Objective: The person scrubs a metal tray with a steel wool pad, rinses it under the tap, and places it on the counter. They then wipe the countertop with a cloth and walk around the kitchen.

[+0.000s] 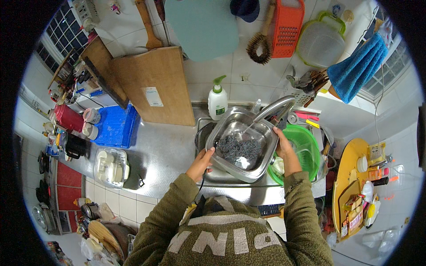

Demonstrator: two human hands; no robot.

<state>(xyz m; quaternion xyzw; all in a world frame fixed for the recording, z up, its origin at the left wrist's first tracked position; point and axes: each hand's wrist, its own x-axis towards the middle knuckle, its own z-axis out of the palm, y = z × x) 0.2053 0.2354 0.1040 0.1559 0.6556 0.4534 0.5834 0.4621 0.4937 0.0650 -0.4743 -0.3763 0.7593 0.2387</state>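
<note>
Both my hands hold a rectangular stainless-steel basin (218,159) over the sink (216,179). Its left rim is in my left hand (200,163), and my right hand (285,146) grips the right rim near the top corner. Water runs from the curved metal faucet (274,107) into the basin, where a clump of dark, stringy material (238,149) lies; what it is, I cannot tell. A green plastic colander (311,146) sits just right of my right hand, with something pale inside. Behind the basin stands a white pump bottle (218,101) with a green top.
On the steel counter (159,149) to the left are a clear plastic container (109,168) with pale items and a blue plastic box (116,126). A wooden board (163,86) leans on the wall. A utensil holder (296,93) stands behind the colander.
</note>
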